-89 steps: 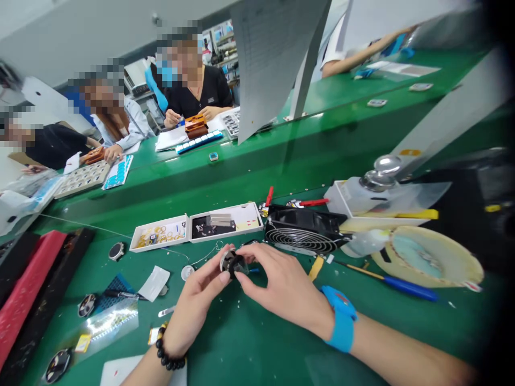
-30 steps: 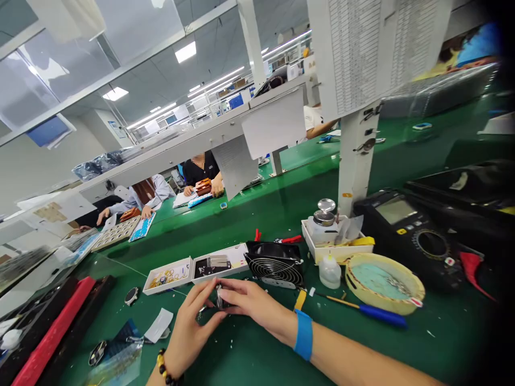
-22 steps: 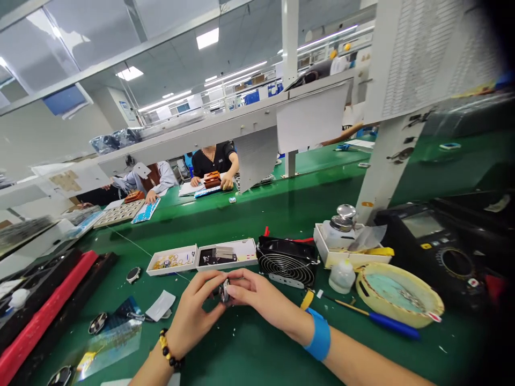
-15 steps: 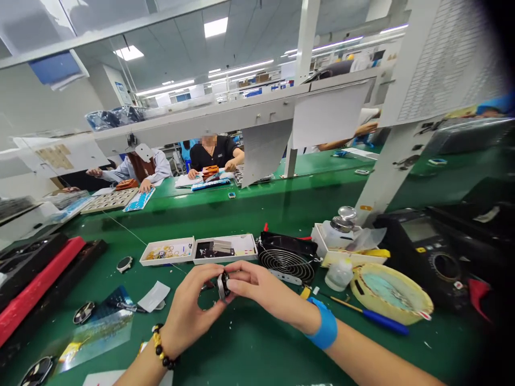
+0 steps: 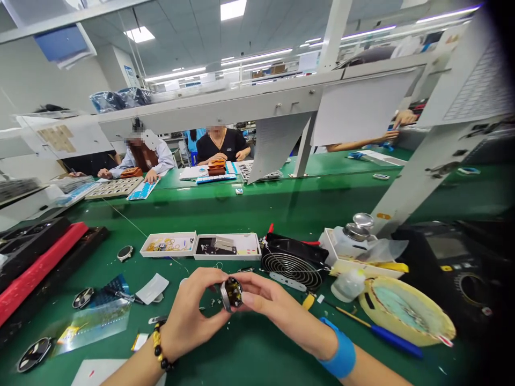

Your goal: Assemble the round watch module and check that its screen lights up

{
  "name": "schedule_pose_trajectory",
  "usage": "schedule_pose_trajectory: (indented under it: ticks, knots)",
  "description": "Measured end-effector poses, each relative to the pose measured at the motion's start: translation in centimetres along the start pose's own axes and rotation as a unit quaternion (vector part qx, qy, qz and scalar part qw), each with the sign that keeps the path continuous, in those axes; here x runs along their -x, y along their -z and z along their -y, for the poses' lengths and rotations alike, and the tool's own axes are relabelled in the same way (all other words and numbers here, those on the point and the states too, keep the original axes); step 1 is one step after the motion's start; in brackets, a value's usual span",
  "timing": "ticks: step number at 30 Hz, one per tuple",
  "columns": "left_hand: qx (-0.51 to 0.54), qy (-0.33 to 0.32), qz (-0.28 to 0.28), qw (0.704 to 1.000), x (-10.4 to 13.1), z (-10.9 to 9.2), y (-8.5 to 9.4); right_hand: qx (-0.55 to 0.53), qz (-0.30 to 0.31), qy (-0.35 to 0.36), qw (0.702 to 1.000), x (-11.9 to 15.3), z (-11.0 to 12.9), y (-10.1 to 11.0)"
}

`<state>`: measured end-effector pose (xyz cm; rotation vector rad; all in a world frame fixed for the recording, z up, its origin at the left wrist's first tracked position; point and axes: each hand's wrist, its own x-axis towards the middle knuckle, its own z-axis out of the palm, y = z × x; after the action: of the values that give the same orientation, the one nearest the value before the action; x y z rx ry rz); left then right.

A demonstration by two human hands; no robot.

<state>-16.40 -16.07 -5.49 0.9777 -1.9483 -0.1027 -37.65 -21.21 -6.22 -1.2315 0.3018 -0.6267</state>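
Between my two hands a round watch case (image 5: pixel 232 294) with a silver rim is held up over the green bench, its dark inside with small parts turned towards the right. My left hand (image 5: pixel 197 305) pinches the case by its rim, thumb below and fingers on top. My right hand (image 5: pixel 269 297) grips its other side, thumb at the edge and fingers behind, partly hidden. Behind the hands stand a white box of yellow rings (image 5: pixel 169 245) and a white box of dark plates (image 5: pixel 227 246). A watch (image 5: pixel 125 252) lies to the left of the boxes.
A black fan (image 5: pixel 295 262) sits beyond my right hand, near a blue-handled screwdriver (image 5: pixel 396 341) and a yellowish oval dish (image 5: pixel 408 311). At left are a red-and-black tray (image 5: pixel 44 262), clear film (image 5: pixel 96 327) and another watch (image 5: pixel 34 354). Co-workers sit across the bench.
The watch case has turned so its open inside shows more. Both hands still hold it. The view has shifted slightly.
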Motion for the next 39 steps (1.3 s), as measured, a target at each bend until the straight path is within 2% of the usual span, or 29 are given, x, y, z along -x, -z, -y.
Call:
schedule_pose_trajectory:
  ticks: [6,14,24,39]
  knots:
    - [-0.005,0.001,0.014,1.000,0.29,-0.05,-0.23,-0.031,0.000,-0.010,0.999,-0.08,-0.18,0.40]
    - [-0.008,-0.019,0.013,1.000,0.09,-0.07,-0.39,-0.042,-0.035,-0.030,0.998,-0.22,-0.34,0.14]
    - [-0.015,-0.046,0.045,0.998,0.02,-0.06,0.06,0.021,-0.057,-0.060,0.996,-0.44,-0.27,0.45]
    - [-0.011,0.009,0.078,0.997,0.01,-0.21,0.14,0.061,-0.095,-0.072,0.991,-0.63,-0.77,0.46]
